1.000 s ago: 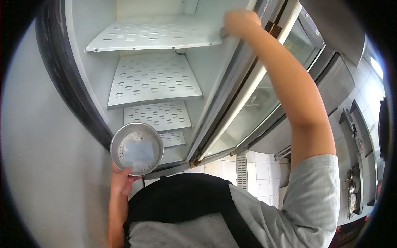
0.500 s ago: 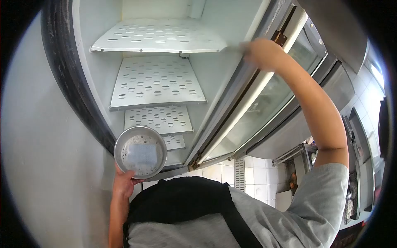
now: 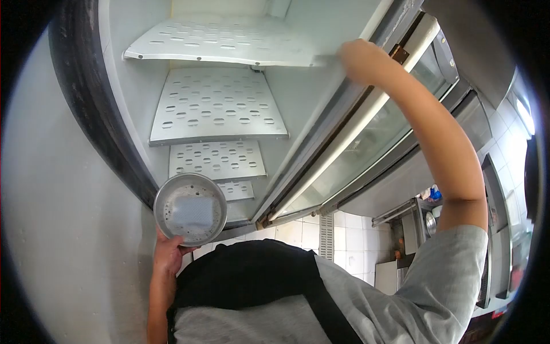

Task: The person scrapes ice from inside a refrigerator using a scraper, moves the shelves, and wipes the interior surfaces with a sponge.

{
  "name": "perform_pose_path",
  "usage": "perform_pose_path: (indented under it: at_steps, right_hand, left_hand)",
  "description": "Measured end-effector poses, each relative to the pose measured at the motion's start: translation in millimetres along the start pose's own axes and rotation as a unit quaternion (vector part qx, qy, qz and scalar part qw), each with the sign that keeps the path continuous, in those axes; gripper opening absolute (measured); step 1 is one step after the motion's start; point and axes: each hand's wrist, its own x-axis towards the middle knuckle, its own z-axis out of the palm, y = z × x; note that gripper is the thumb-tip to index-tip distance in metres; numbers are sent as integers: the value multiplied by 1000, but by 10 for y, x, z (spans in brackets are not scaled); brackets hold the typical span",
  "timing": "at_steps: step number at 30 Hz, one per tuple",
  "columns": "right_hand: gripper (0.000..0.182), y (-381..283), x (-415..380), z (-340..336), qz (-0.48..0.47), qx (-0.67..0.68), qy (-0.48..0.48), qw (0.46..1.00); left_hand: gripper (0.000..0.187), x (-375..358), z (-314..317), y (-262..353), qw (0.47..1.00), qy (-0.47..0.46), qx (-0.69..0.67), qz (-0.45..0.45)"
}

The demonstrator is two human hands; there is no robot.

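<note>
Inside the bowl, a pad lies, long axis sideways.

Lone head view, fisheye, close above apron, facing forward-down into shelved cabinet.

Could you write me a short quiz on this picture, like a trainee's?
1. Which hand holds the round, silver-coloured metal bowl?
2. True or false: both hands are under the bowl.
3. What shape is the pale, flat pad in the frothy, whitish liquid? A round; B rectangular; C triangular.

Key: 1. The left hand. 2. False; the bare right hand is raised near the topmost flat, white, slotted shelf. 3. B.
</note>
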Motion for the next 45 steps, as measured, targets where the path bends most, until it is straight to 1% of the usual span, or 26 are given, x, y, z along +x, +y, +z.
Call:
perform_pose_path:
  at_steps: [2,4,5,8,10,11,14,15,16,17,19,20,22,23,24,25,26,27,29,30,33,34,36,39,42,45]
  right_hand:
    - [15,2,247,265,-53,-51,36,997]
    - [15,-172,547,457,33,37,110,993]
    - [15,-235,717,494,75,85,151,982]
    - [17,24,1216,472,75,84,214,970]
    - [16,316,1343,269,-11,33,91,995]
    - [16,423,1330,129,-54,5,24,998]
    - [18,179,633,-366,83,83,-71,991]
    - [18,248,649,-300,1,-21,-76,997]
    - [18,389,670,-197,-80,-126,-80,986]
    - [19,411,624,-179,-160,-226,-83,957]
    - [16,393,560,-118,-84,-65,-41,993]
    - [15,333,503,-154,-43,15,-16,999]
    - [10,-39,270,-494,74,103,-64,990]
    - [8,-159,218,-581,131,150,-87,976]
    - [10,-35,456,-269,74,87,-15,993]
    - [13,166,869,292,15,25,56,998]
    - [17,250,1097,606,-45,-37,127,990]
    - [19,69,1030,498,26,12,90,995]
    - [24,-333,990,237,164,106,24,980]
    - [27,-318,1135,234,161,115,-5,980]
    - [28,0,1729,509,142,55,83,985]
    - [27,90,1727,433,136,54,105,984]
    - [27,272,1599,150,129,50,140,980]
    - [24,68,853,-538,104,-65,46,991]
    - [19,-9,552,-621,43,-172,31,984]
    - [17,-152,610,-424,-5,-195,21,981]
  left_hand:
    - [68,31,-47,5,1000,2,6,-2]
    - [68,2,-75,1,1000,8,2,-6]
    - [70,-14,-89,13,1000,15,2,-7]
    - [73,-33,-58,60,1000,28,2,-5]
    - [72,-38,-40,87,999,37,4,-3]
    - [71,-16,-59,68,999,36,0,-2]
    - [71,3,-142,9,1000,26,-7,-7]
    - [71,3,-142,23,1000,21,-11,-6]
    - [70,8,-149,32,1000,14,-15,-4]
    - [70,9,-155,24,1000,15,-17,-4]
    - [70,16,-170,21,1000,17,-20,-5]
    - [70,37,-168,44,1000,13,-23,-3]
    - [70,12,-163,54,999,9,-34,-6]
    - [71,0,-159,60,999,8,-39,-8]
    - [71,-2,-142,70,999,6,-43,-8]
    - [71,-6,-148,75,999,7,-46,-9]
    - [72,-5,-173,71,999,3,-47,-11]
    - [73,2,-186,58,999,-2,-50,-12]
    - [72,42,-195,49,999,-2,-43,-6]
    - [71,47,-207,35,1000,2,-29,-5]
    - [71,40,-188,56,999,42,-14,1]
    - [71,44,-168,60,998,54,-15,-1]
    - [72,54,-183,64,999,35,-12,0]
    - [75,99,-244,26,999,32,-28,-15]
    - [76,130,-269,-18,999,27,-32,-10]
    - [76,125,-286,-5,999,22,-27,-11]
